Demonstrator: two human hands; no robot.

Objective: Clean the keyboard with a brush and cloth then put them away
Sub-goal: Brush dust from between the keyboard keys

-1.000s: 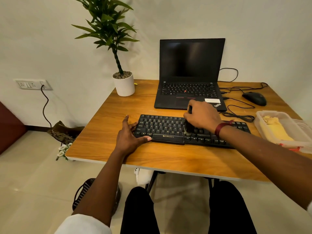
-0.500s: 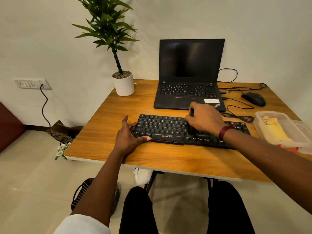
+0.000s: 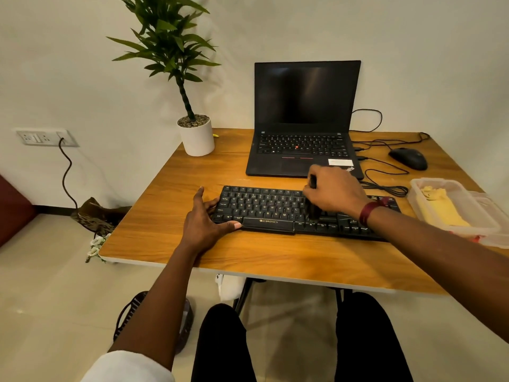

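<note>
Head view: brush [image 3: 313,211] upright, bristles on keyboard [image 3: 264,208]

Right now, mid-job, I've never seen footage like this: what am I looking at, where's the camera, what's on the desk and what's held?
There is no machine here: these are a person's two bare hands. The one view comes from a camera worn on the head, looking forward and down, so the arms reach in from below. The left hand rests against the left end of the black keyboard, thumb on its front edge. The right hand grips a dark brush, bristles down on the keys. Also on the wooden table: an open laptop, a mouse, a potted plant and a clear plastic container holding the yellow cloth.
</note>
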